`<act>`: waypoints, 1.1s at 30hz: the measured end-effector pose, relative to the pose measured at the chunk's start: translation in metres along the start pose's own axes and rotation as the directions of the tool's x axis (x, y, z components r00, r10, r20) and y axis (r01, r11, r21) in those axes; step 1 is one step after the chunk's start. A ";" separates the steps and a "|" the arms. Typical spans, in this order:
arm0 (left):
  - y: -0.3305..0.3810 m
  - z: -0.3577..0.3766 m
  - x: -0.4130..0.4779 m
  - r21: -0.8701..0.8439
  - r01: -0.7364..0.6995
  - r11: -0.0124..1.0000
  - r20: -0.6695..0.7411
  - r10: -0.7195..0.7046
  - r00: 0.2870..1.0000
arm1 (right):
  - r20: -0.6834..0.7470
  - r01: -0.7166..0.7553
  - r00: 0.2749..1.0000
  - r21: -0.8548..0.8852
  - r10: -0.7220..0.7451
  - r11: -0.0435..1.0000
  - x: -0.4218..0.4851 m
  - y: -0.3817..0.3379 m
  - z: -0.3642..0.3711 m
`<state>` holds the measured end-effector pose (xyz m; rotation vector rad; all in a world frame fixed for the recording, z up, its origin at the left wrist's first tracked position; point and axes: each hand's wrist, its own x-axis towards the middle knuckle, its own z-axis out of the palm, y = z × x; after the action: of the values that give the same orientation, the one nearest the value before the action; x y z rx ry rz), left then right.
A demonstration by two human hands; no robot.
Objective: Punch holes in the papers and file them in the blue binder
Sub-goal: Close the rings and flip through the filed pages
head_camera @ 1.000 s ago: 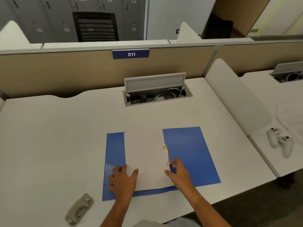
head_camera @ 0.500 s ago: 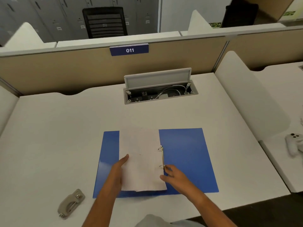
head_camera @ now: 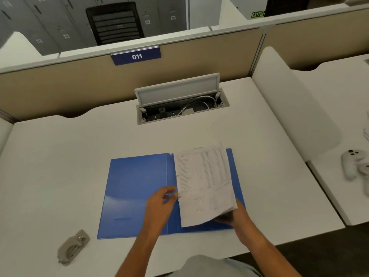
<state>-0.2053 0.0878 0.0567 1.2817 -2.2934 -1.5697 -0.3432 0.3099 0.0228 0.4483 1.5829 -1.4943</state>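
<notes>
Blue binder (head_camera: 137, 192) lies open and flat on the white bench (head_camera: 60, 166), near the front edge, spine running front to back. The stack of papers (head_camera: 203, 182) sits on the binder's right half, printed side up, threaded at its left edge on the 2 metal rings (head_camera: 177, 176). The sheets are not flat: the lower right corner is lifted and curled off the cover.

Left hand (head_camera: 161, 204) rests over the binder's spine at the near ring, fingers (head_camera: 169, 191) loosely curled and touching the left edge of the papers; whether they pinch the ring or the sheet cannot be told. Right hand (head_camera: 235, 215) is under the raised lower right corner of the stack, fingers hidden beneath the paper, supporting it; their closure cannot be told.

Hole punch (head_camera: 72, 246), grey, lies on the bench to the front left of the binder, well apart from both hands. An open cable box (head_camera: 179, 102) is set into the bench behind the binder. 2 white controllers (head_camera: 353, 164) lie on the adjoining bench to the right. Partition plate reads 011 (head_camera: 136, 56).
</notes>
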 end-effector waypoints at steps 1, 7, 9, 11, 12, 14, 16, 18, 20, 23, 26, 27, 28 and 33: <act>-0.007 0.004 0.002 0.116 -0.046 0.992 -0.006 0.047 0.999 | 0.001 0.008 1.000 0.014 -0.008 1.000 -0.002 0.001 -0.008; -0.017 0.031 0.009 0.535 -0.261 0.804 0.065 0.268 0.961 | -0.132 0.103 0.984 -0.116 -0.118 0.988 0.003 0.005 -0.034; -0.014 0.036 0.012 0.599 -0.273 0.752 0.089 0.276 0.957 | -0.153 0.134 0.971 -0.303 -0.186 0.944 0.009 0.010 -0.040; -0.012 0.037 0.018 0.639 -0.290 0.712 0.111 0.288 0.951 | -0.164 0.101 0.968 -0.434 -0.189 0.895 0.012 0.014 -0.043; -0.011 0.038 0.021 0.652 -0.304 0.694 0.135 0.289 0.948 | -0.171 0.088 0.967 -0.477 -0.191 0.874 0.013 0.015 -0.045; -0.011 0.037 0.029 0.682 -0.349 0.643 0.212 0.282 0.936 | -0.185 0.096 0.954 -0.552 -0.234 0.828 0.012 0.016 -0.046; -0.014 0.032 0.033 0.680 -0.377 0.629 0.246 0.289 0.925 | -0.225 0.130 0.914 -0.626 -0.338 0.769 0.009 0.019 -0.050; -0.017 0.017 0.029 0.643 -0.394 0.657 0.220 0.334 0.917 | -0.303 0.149 0.845 -0.658 -0.441 0.738 0.004 0.019 -0.055; -0.028 -0.009 0.020 0.623 -0.378 0.685 0.118 0.396 0.911 | -0.377 0.165 0.797 -0.616 -0.472 0.771 0.002 0.017 -0.060; -0.067 -0.061 0.010 0.584 -0.146 0.799 -0.187 0.307 0.933 | -0.412 0.155 0.820 -0.506 -0.396 0.848 0.002 0.015 -0.063; -0.105 -0.108 0.011 0.335 0.222 0.916 -0.422 -0.065 0.904 | -0.399 0.141 0.854 -0.439 -0.333 0.888 0.002 0.010 -0.062; -0.116 -0.121 0.014 0.242 0.309 0.920 -0.456 -0.173 0.873 | -0.390 0.142 0.862 -0.427 -0.323 0.893 0.002 0.008 -0.060; -0.124 -0.131 0.016 0.166 0.363 0.917 -0.474 -0.249 0.845 | -0.381 0.144 0.868 -0.421 -0.318 0.896 0.003 0.006 -0.059; -0.139 -0.139 0.028 0.001 0.448 0.894 -0.478 -0.393 0.786 | -0.340 0.169 0.874 -0.458 -0.348 0.873 0.010 -0.008 -0.048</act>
<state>-0.0747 -0.0501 0.0007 2.0546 -1.8928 -1.0446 -0.3717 0.3496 0.0143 0.3185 2.3222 -1.2494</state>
